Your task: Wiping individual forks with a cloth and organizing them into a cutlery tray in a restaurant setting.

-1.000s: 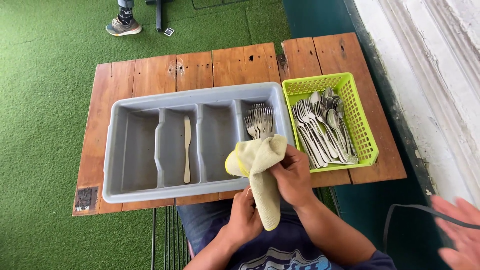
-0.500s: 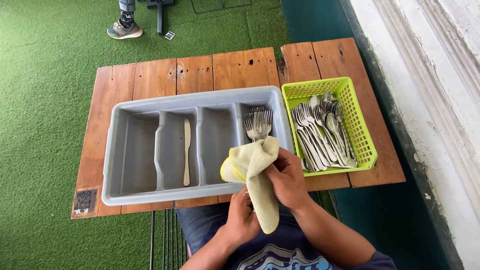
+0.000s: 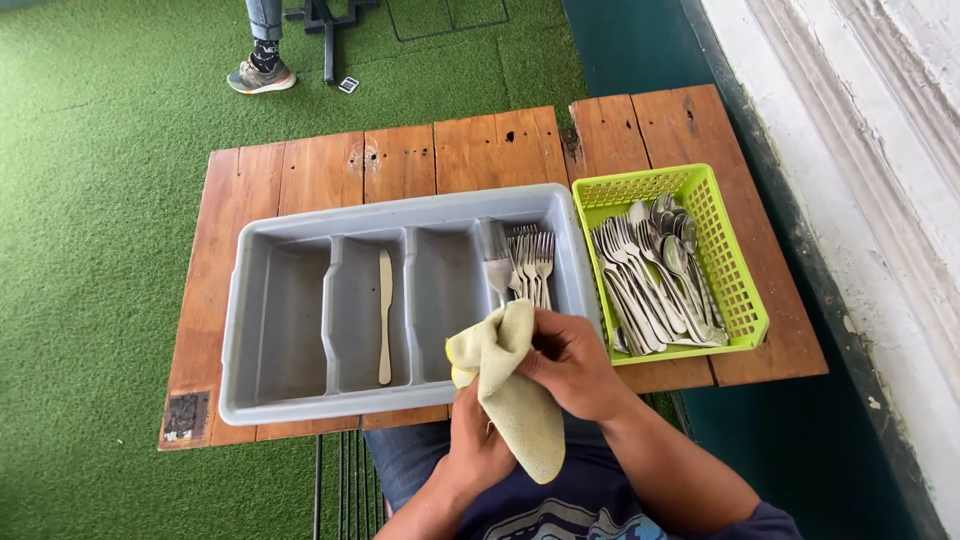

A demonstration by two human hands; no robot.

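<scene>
On the far left of the wooden desk (image 3: 300, 180) sits a grey cutlery tray (image 3: 250, 330) with four compartments running front to back. The leftmost compartment holds nothing that I can see; the next one has a single table knife (image 3: 385, 315) lying lengthwise; the third looks bare; the rightmost holds a small bunch of forks (image 3: 532, 265), tines toward the far edge.

At the near edge, the person's left hand (image 3: 478, 440) is closed around the lower folds of a pale yellow cloth (image 3: 515, 400), and the right hand (image 3: 570, 365) is closed over its top. A second ago the cloth bundle was held a little lower and no metal showed; now a blurred utensil (image 3: 497, 262) sticks up out of the cloth over the rightmost compartment, so the wiped piece seems to be coming out of the cloth toward the forks.

Just beside the tray, at the desk's right edge, a lime green basket (image 3: 745, 300) holds a heap of spoons and forks (image 3: 650, 270), well filled.
</scene>
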